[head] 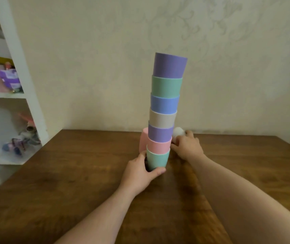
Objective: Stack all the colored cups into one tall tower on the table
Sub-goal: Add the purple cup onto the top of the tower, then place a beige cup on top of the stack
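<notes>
A tower of several nested cups [165, 110] stands on the wooden table [70, 182], leaning slightly right at the top. Its bottom cup is green [158, 160], the top one purple [169, 65]. My left hand [140, 175] grips the green bottom cup from the left, thumb in front. A single pink cup [143, 140] stands just behind the tower's left side. My right hand [188, 146] lies right of the tower with its fingers around a white cup [178, 132] that rests near the table's back edge.
A white shelf unit [19, 71] with toys and boxes stands at the left beside the table. A pale wall [105, 67] rises directly behind the table's back edge. My two forearms cross the table's near half.
</notes>
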Demonstrator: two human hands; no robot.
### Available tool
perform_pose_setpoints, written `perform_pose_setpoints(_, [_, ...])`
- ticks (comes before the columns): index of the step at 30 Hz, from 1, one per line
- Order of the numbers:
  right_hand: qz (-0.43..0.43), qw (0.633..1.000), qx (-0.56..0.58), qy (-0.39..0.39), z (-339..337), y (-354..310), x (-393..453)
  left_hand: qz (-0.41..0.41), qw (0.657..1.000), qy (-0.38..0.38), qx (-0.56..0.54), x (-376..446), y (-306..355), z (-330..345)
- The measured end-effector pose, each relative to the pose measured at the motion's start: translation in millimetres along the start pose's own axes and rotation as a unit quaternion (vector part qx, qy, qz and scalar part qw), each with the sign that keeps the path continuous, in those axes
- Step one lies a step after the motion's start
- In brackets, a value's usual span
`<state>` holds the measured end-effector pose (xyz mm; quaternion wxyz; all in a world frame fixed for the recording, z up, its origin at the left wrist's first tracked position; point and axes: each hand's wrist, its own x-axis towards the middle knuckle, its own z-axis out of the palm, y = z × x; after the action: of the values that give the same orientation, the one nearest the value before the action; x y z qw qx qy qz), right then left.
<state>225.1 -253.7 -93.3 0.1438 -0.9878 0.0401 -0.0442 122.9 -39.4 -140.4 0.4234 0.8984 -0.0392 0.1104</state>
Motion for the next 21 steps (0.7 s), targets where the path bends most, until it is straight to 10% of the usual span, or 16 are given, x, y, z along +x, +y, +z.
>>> perform_pose_setpoints(12, [0.092,0.994,-0.028,-0.055,-48,37,-71,-0.021,0.988,-0.064,-0.14,-9,5,-24])
perform_pose_setpoints(21, [0.159,0.976,0.12,-0.093,-30,40,-122,0.0,0.962,0.027,-0.27,35,135,-87])
